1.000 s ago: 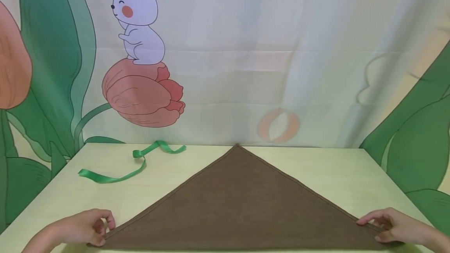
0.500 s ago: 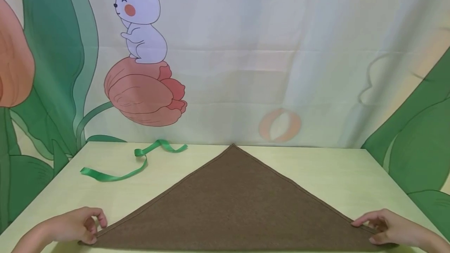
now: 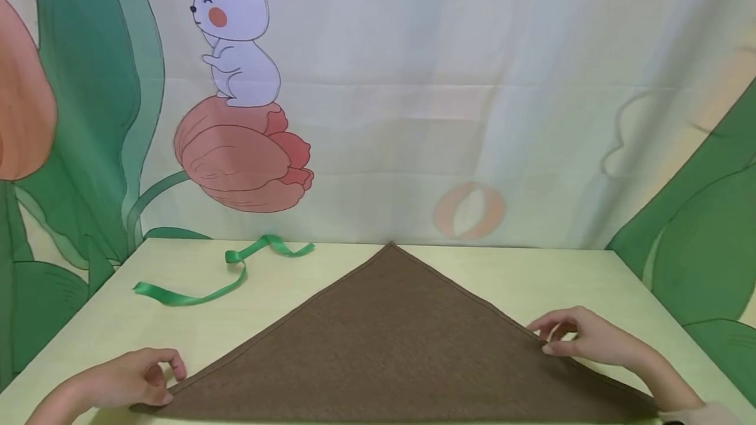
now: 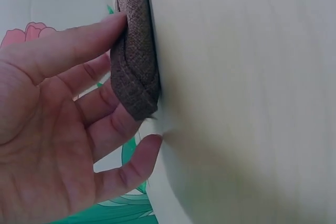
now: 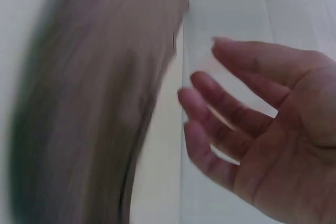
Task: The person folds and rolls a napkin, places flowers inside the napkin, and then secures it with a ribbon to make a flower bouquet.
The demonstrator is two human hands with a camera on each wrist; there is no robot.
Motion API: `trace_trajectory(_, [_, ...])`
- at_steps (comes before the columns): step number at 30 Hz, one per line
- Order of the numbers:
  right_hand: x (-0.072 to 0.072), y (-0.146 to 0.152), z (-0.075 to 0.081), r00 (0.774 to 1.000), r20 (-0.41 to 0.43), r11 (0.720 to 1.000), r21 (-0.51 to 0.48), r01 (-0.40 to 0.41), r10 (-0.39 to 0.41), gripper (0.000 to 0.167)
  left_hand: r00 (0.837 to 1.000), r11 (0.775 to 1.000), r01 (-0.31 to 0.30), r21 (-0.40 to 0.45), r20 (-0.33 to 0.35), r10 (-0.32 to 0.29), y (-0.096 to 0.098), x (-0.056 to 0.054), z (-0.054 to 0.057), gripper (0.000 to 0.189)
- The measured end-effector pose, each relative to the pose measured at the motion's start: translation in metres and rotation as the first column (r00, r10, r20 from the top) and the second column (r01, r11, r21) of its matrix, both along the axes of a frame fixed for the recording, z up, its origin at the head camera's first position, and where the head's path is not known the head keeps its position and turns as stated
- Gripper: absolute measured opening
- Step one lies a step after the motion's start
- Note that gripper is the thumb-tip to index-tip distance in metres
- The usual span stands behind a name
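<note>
A brown cloth (image 3: 390, 346), folded into a triangle, lies on the table with its peak toward the back edge. At its left corner my left hand (image 3: 132, 378) pinches the fabric. The left wrist view shows the thumb on one face of the cloth corner (image 4: 135, 77) and fingers (image 4: 113, 124) behind it. My right hand (image 3: 590, 336) hovers over the cloth's right slanted edge, fingers loosely bent. In the right wrist view a gap separates the fingers (image 5: 226, 121) from the blurred cloth (image 5: 100, 98), and nothing is held.
A curled green ribbon (image 3: 195, 297) lies on the pale table (image 3: 561, 281) at the back left. Behind the table hangs a printed backdrop (image 3: 384, 84) with a rabbit, tulips and leaves.
My right hand has let go of the right corner and moved left and up along the cloth's edge. My left hand stays at the left corner.
</note>
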State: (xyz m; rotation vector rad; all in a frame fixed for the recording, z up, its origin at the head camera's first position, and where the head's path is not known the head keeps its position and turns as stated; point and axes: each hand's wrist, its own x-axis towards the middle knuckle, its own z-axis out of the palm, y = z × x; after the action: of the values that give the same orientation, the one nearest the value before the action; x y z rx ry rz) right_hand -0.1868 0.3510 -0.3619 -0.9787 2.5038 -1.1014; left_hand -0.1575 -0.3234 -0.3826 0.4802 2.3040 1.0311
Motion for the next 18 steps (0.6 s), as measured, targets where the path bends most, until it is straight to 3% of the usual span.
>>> trace_trajectory(6, [-0.03, -0.069, 0.006, 0.992, 0.127, 0.998, -0.068, 0.004, 0.004, 0.042, 1.0, 0.996, 0.021, 0.085, 0.003, -0.022, -0.003, 0.0, -0.001, 0.02])
trace_trajectory(12, [-0.051, -0.139, 0.004, 0.959, 0.284, 0.992, -0.112, 0.05, -0.016, 0.048, 0.998, 0.983, 0.06, 0.171, 0.01, -0.062, -0.007, 0.001, -0.004, 0.021])
trace_trajectory(18, [-0.071, -0.192, -0.009, 0.948, 0.319, 0.991, -0.12, 0.062, -0.021, 0.047, 0.997, 0.978, 0.081, 0.194, 0.003, -0.083, -0.007, 0.0, -0.005, 0.021])
